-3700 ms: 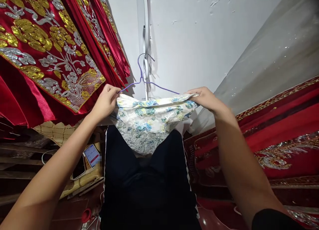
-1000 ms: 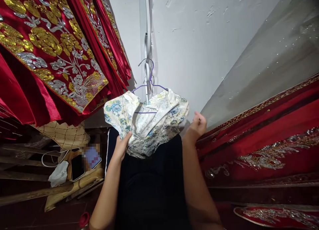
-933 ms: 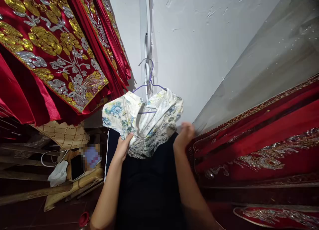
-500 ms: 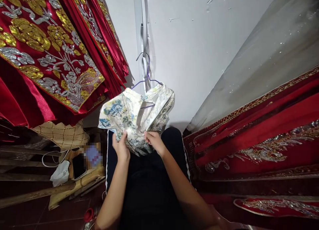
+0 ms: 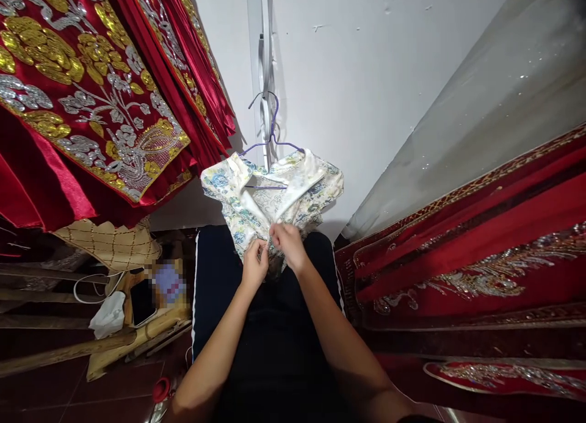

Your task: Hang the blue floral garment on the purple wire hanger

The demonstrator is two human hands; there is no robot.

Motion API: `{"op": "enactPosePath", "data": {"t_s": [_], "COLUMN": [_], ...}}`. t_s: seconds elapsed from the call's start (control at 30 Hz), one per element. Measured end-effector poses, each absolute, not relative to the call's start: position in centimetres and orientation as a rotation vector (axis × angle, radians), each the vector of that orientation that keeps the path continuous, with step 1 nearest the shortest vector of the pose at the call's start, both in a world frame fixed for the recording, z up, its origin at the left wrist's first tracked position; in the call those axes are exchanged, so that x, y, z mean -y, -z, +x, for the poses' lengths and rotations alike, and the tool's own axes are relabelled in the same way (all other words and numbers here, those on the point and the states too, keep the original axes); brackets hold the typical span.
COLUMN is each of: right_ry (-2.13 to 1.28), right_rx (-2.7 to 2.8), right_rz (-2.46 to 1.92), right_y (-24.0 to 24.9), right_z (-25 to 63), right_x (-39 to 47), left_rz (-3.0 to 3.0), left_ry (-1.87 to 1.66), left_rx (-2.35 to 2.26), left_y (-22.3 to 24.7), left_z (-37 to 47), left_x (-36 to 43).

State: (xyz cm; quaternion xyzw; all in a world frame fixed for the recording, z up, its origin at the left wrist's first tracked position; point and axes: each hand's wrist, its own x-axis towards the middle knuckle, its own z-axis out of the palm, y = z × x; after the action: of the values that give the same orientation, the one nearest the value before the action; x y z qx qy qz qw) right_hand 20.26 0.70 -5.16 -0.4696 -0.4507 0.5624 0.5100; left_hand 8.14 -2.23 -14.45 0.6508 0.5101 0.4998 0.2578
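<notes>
A cream blouse (image 5: 224,182) with a blue and green floral print hangs on a purple wire hanger (image 5: 274,127) in front of me. Its neckline lies open over the hanger's lower bar. My left hand (image 5: 255,261) pinches the front edge of the cloth low on the left side. Just above and to its right, my right hand (image 5: 287,243) is closed on the opposite front edge. The two hands are close together, and the cloth between them is drawn together. The blouse's lower part hangs over my lap, mostly hidden behind the hands.
A pale metal bar (image 5: 265,57) runs down the white wall (image 5: 348,93) behind the hanger. Red embroidered garments (image 5: 101,93) hang at upper left, and red beaded fabric (image 5: 476,252) stands along the right. A phone (image 5: 143,302) lies on a wooden stand (image 5: 155,334) at left.
My left hand has moved right, from spread on the blouse to a pinch at its front edge. My right hand has risen slightly. The blouse now faces me more squarely, its fronts drawn together.
</notes>
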Motion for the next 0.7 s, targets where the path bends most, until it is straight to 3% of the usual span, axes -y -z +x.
{"op": "enactPosePath", "data": {"t_s": [0.17,0.27,0.4,0.53,0.7], "right_ry": [-1.224,-1.131,-1.146,-1.107,-0.933], "right_rx": [1.090,1.127,1.234,1.345,1.365], "right_rz": [-0.891,-0.805,-0.803,-0.832,-0.818], "right_y": [-4.6,-7.9,-7.9,-7.5,-5.9], "right_z": [21.4,21.1,20.7,20.7,20.1], "right_x": [-5.6,-6.3,-5.0,-4.3,-5.2], "left_rz": [1.814,1.852,1.882,1.895,2.243], "left_ry": [-1.288,-1.239,-1.317,-1.801,-1.696], "left_rx": [-1.386,-1.351,-1.255,-1.074,-1.157], "left_y": [14.6,12.9,6.1,-3.0,-8.5], "left_z": [7.8,7.4,7.0,6.9,7.2], "left_x": [1.1,0.3,-0.6,-2.1,-4.2]}}
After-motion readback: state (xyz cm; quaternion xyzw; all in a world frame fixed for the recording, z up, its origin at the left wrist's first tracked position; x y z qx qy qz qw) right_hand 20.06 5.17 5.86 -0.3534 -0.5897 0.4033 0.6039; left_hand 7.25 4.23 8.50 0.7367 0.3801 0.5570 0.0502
